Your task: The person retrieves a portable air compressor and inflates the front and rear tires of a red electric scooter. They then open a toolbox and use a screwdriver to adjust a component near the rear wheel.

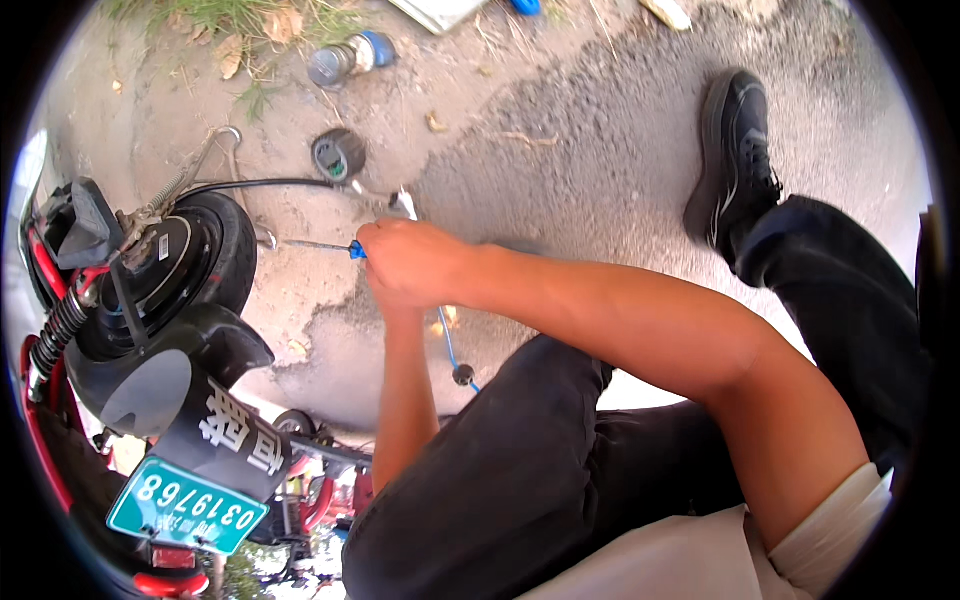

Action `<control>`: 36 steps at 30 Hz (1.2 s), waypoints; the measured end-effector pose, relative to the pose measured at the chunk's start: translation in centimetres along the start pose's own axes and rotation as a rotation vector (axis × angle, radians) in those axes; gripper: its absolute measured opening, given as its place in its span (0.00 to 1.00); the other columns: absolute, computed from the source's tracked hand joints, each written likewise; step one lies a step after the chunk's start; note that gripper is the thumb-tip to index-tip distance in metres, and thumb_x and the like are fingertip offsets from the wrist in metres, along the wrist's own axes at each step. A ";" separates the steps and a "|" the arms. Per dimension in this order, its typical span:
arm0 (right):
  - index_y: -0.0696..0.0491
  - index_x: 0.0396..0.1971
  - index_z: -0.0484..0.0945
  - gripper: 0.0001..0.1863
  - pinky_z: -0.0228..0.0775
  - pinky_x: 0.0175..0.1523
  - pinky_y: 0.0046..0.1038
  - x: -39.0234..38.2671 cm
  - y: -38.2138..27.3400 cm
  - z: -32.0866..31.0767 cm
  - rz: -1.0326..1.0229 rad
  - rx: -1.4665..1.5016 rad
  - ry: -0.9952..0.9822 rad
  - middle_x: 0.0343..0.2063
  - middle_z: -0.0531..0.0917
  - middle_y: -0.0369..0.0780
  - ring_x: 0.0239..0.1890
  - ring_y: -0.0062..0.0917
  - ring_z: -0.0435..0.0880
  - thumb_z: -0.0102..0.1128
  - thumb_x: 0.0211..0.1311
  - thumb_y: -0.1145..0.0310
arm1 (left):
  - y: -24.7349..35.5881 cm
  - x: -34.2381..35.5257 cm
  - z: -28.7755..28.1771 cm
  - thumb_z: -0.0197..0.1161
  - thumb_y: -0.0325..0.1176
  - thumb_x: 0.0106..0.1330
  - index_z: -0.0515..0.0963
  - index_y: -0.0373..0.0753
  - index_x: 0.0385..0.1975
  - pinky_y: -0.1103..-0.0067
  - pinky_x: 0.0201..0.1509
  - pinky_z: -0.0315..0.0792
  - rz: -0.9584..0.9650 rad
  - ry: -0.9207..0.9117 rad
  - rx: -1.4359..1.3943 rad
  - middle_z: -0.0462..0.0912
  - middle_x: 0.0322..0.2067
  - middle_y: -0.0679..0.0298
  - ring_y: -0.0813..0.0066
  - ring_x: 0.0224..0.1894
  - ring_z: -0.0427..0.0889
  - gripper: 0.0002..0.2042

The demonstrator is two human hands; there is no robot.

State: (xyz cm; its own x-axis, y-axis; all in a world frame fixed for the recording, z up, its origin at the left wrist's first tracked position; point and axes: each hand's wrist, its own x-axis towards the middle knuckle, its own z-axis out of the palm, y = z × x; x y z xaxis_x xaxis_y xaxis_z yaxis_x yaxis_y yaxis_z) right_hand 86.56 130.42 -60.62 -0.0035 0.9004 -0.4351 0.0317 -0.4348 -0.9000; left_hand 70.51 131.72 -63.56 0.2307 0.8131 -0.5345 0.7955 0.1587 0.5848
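My right hand (418, 258) is closed around a screwdriver-like tool (357, 250). Its thin metal shaft points left toward the wheel, with a blue collar at my fingers; the handle is hidden in my fist. Beneath it, my left hand (386, 296) is pressed close, its fingers covered by the right one. Just beyond my knuckles lies a pale metallic piece (403, 203), near the end of a black cable (265, 183) that runs from the wheel (165, 260). A thin blue cord (447, 335) with a round black bead hangs below my hands; its upper end is hidden.
A red and black scooter (190, 400) fills the left side, with a green plate (187, 507) at its rear. On the dirt beyond lie a black round cup (339, 155), a jar (332, 66) and a bent metal rod (232, 150). My black shoe (738, 150) stands at right.
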 end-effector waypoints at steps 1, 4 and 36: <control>0.60 0.37 0.73 0.15 0.72 0.43 0.46 -0.3 -0.3 0.1 0.013 0.018 -0.026 0.31 0.80 0.53 0.38 0.48 0.80 0.53 0.59 0.63 | -0.7 0.3 -1.5 0.58 0.38 0.64 0.71 0.37 0.48 0.73 0.48 0.70 -0.063 0.011 -0.048 0.77 0.44 0.61 0.66 0.48 0.76 0.16; 0.59 0.35 0.74 0.13 0.72 0.43 0.46 -2.0 -2.2 0.0 0.064 0.017 -0.101 0.31 0.81 0.52 0.37 0.48 0.80 0.52 0.61 0.63 | -1.4 1.4 -5.9 0.57 0.38 0.65 0.72 0.38 0.47 0.75 0.48 0.69 -0.239 0.098 -0.232 0.77 0.42 0.64 0.71 0.47 0.76 0.15; 0.61 0.30 0.74 0.13 0.69 0.32 0.44 1.1 -2.7 8.2 -0.023 0.512 0.198 0.18 0.79 0.53 0.24 0.50 0.79 0.59 0.58 0.64 | 0.4 4.8 -15.3 0.42 0.52 0.73 0.59 0.35 0.62 0.61 0.68 0.59 0.451 0.488 -0.237 0.63 0.62 0.52 0.56 0.62 0.66 0.28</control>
State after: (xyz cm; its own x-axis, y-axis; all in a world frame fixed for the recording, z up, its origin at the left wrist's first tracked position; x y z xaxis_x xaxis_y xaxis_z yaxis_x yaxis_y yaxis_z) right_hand 78.27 132.41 -58.92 0.1911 0.8742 -0.4463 -0.4569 -0.3232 -0.8287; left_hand 63.38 144.22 -56.52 0.1877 0.9778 0.0933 0.5256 -0.1802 0.8315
